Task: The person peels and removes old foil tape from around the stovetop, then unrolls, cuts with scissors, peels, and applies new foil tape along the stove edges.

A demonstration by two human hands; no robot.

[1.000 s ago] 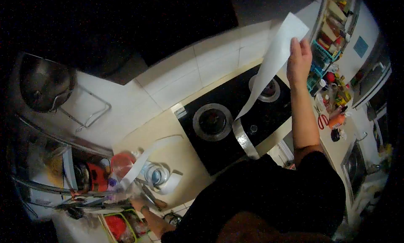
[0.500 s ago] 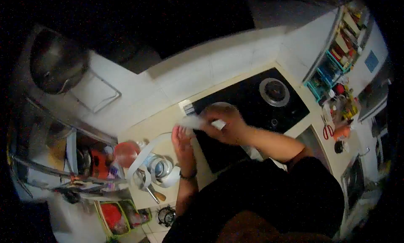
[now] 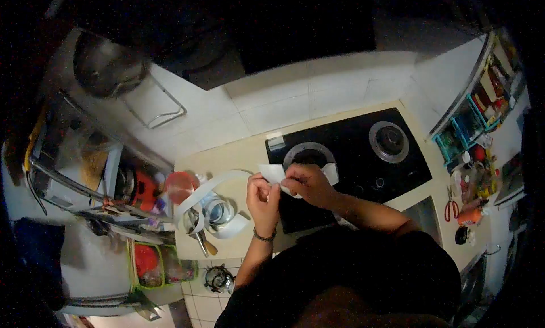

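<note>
My left hand and my right hand meet over the counter's front edge, both pinching a white strip of tape or paper. The strip runs left in a loop to a white roll lying on the beige counter. A further piece of the strip shows to the right of my right hand, over the black two-burner hob. My left wrist wears a thin band.
A glass jar, a red lid and a utensil crowd the counter's left end. A dish rack with a hanging pan stands at left. Shelves of bottles and red scissors lie right.
My right hand came down from high at the right with the long strip and joined my left hand at the counter; both now pinch it close together. The view has shifted.
</note>
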